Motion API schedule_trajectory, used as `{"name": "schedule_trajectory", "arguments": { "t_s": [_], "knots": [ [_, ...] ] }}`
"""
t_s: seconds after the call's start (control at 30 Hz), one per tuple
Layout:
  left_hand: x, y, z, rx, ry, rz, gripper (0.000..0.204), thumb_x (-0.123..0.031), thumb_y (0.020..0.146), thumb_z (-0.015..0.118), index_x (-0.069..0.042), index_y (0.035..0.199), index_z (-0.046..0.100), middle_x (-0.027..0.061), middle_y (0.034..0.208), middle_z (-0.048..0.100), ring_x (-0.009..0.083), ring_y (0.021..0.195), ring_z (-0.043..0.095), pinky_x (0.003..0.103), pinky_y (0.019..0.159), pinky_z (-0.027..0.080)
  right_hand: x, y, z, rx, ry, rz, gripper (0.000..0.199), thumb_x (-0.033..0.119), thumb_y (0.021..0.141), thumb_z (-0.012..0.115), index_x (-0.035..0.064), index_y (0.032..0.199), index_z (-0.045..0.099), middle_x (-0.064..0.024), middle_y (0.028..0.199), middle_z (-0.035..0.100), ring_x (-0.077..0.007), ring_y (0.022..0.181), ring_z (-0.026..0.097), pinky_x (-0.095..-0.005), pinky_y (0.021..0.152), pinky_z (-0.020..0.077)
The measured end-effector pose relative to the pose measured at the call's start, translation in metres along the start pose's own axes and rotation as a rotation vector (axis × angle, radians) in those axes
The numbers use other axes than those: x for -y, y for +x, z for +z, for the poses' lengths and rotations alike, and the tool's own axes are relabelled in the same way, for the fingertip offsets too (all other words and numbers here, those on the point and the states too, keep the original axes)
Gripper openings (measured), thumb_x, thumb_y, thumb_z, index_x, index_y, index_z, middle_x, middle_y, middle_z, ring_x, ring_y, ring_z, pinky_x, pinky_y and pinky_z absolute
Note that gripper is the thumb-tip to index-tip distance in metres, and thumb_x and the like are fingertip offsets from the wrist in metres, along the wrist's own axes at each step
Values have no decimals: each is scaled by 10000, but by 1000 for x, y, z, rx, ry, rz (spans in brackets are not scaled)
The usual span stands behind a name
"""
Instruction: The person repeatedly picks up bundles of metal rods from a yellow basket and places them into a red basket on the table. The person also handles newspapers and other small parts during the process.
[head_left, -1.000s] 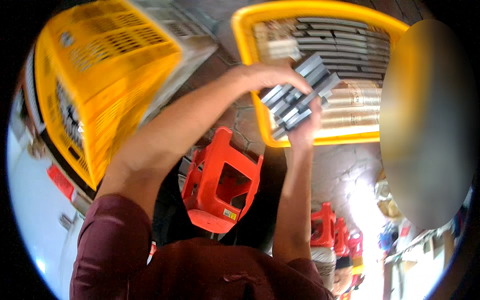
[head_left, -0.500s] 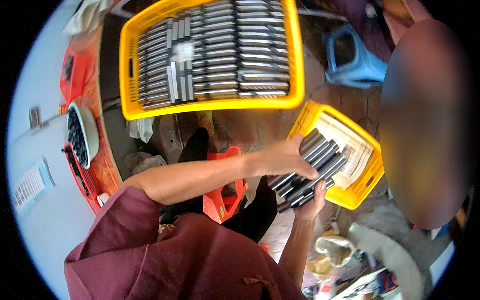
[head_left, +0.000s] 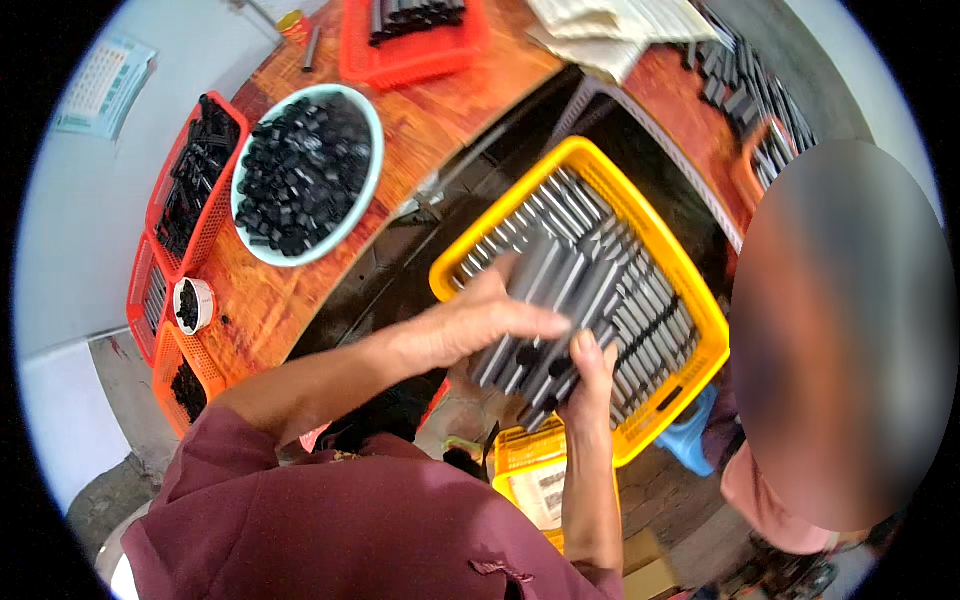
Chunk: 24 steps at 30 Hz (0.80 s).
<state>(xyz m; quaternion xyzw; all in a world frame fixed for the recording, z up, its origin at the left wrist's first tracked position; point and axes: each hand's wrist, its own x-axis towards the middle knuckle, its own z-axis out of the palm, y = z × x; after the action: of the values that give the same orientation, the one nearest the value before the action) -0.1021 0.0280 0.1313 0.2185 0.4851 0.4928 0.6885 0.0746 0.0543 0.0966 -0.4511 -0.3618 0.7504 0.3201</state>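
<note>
Between my two hands is a bundle of several dark, shiny tubes point(head_left: 543, 300), slightly blurred by motion. My left hand point(head_left: 470, 322) is wrapped over the bundle from the left, its thumb lying across the tubes. From the lower right my right hand point(head_left: 592, 385) grips the near end, thumb pressed on top. The bundle is above a large yellow crate point(head_left: 722, 345), where rows of similar tubes point(head_left: 655, 330) lie packed side by side. The bundle and my hands hide part of the crate's left and near side.
A wooden table point(head_left: 430, 120) at the left carries a pale bowl point(head_left: 372, 180) of small black pieces, red baskets point(head_left: 205, 215) and a red tray point(head_left: 415, 65) of tubes. More loose tubes point(head_left: 745, 85) lie far right. A smaller yellow basket point(head_left: 530, 455) stands below the crate. Another person is at right.
The view has turned toward the wooden table. My hands have carried the bundle of tubes from over the small yellow basket to over the large yellow crate.
</note>
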Motion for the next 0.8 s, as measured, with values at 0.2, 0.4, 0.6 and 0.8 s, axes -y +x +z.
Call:
{"name": "schedule_trajectory", "arguments": {
  "t_s": [0.2,0.4,0.6,0.8],
  "knots": [
    [-127,58,-140,-241,-103,126,526,-351,812,720,-12,1194,594,109,1002,684,209,874,688,358,781,584,69,196,163,433,-200,-15,605,382,831,682,-23,1255,533,-87,1066,640,-161,946,612,-318,871,491],
    [-190,118,-272,-375,-200,307,510,-401,824,727,-42,1166,610,88,985,697,201,839,709,390,753,612,84,339,297,628,-290,115,503,416,823,729,0,1083,617,-71,843,670,-151,648,659,-319,557,569],
    [-171,163,-338,-382,-343,120,509,-468,796,749,-108,1137,635,50,983,702,178,822,686,364,735,580,47,401,325,593,-349,300,473,440,858,674,76,1155,625,-63,960,699,-172,773,672,-332,725,558],
    [-170,188,-363,-362,-300,95,480,-480,812,727,-124,1118,630,61,982,703,186,822,688,369,731,574,35,444,324,610,-389,334,482,472,878,638,85,1164,625,-64,983,698,-169,812,662,-341,751,533]
  ]
}}
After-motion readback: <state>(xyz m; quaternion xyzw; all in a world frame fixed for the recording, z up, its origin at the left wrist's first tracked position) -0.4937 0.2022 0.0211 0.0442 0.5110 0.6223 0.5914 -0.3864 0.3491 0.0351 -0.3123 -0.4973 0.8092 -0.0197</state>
